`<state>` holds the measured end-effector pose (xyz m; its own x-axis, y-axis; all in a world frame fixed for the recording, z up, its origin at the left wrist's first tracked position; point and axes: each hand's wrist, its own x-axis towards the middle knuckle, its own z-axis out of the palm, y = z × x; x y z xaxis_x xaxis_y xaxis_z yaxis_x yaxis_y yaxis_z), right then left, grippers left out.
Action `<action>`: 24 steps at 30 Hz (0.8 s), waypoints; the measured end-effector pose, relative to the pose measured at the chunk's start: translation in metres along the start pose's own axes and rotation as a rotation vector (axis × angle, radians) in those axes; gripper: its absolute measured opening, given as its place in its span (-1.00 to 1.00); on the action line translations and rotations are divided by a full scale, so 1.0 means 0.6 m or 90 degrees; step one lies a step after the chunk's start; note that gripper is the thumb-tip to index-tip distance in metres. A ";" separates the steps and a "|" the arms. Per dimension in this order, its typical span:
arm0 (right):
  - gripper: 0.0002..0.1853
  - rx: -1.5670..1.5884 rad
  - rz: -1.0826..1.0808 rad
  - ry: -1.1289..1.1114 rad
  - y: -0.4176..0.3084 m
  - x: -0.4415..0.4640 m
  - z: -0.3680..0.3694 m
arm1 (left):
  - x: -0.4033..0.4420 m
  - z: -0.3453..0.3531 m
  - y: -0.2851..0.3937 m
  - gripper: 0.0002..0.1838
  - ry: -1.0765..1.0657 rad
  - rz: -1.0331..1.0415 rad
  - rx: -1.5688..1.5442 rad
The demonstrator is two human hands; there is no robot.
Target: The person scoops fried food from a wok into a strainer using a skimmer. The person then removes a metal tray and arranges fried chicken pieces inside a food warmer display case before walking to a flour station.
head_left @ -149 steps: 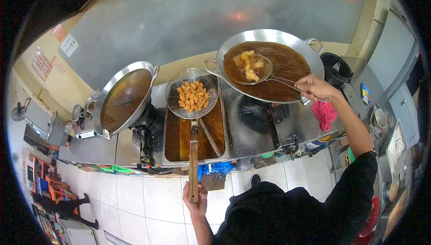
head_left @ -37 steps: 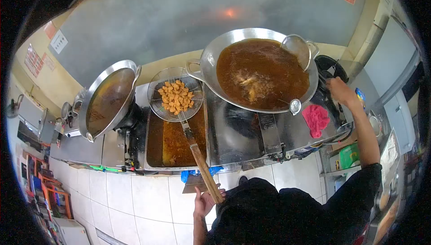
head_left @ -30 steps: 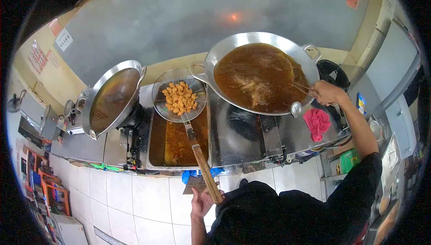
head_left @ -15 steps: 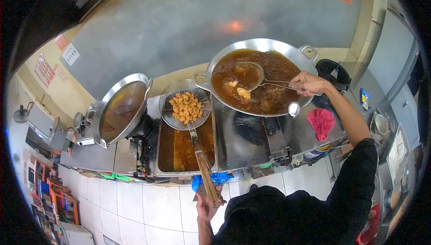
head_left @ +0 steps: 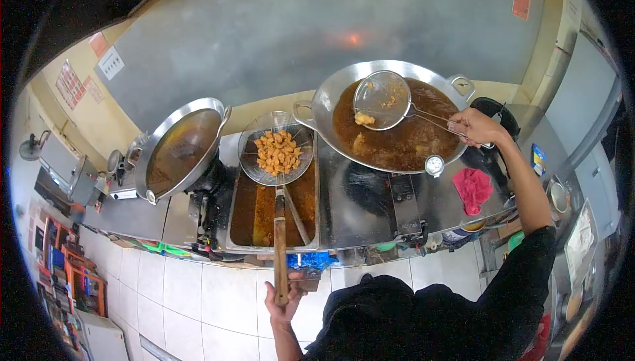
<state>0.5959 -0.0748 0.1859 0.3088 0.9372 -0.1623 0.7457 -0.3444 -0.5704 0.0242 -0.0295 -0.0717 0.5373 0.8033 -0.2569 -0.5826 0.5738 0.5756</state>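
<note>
My right hand is closed round the wire handle of a round fine-mesh strainer. The strainer is tilted over the brown oil in a large wok, with small crumbs on its mesh. A pale battered piece lies at its lower edge, and others show in the oil. Low in the view, my left hand holds the end of a wooden handle, thumb out to the side. That handle belongs to a wire skimmer heaped with golden fried pieces, above a rectangular oil tray.
A second wok of oil stands on the left. A dial thermometer sits at the large wok's front rim. To its right, a pink cloth lies on the steel counter. A metal bar slants across the tray.
The fine-mesh strainer has come up out of the oil and tilted. My left hand and the skimmer's handle end have swung left, leaving the handle nearly straight toward me.
</note>
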 end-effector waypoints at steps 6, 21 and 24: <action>-0.70 -0.007 -0.006 0.033 -0.013 -0.023 0.000 | -0.013 -0.011 0.057 0.05 0.025 0.060 -0.105; -0.75 0.076 -0.149 0.121 -0.171 -0.081 0.175 | 0.006 -0.121 0.243 -0.01 0.009 0.188 -0.159; -0.83 -0.128 -0.154 0.024 -0.242 -0.117 0.252 | -0.001 -0.137 0.275 0.04 0.087 0.193 -0.148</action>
<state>0.3769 -0.0821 0.1583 0.1268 0.9919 -0.0085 0.9012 -0.1188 -0.4168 -0.1221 0.0778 -0.0406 0.2430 0.9465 -0.2125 -0.8333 0.3158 0.4537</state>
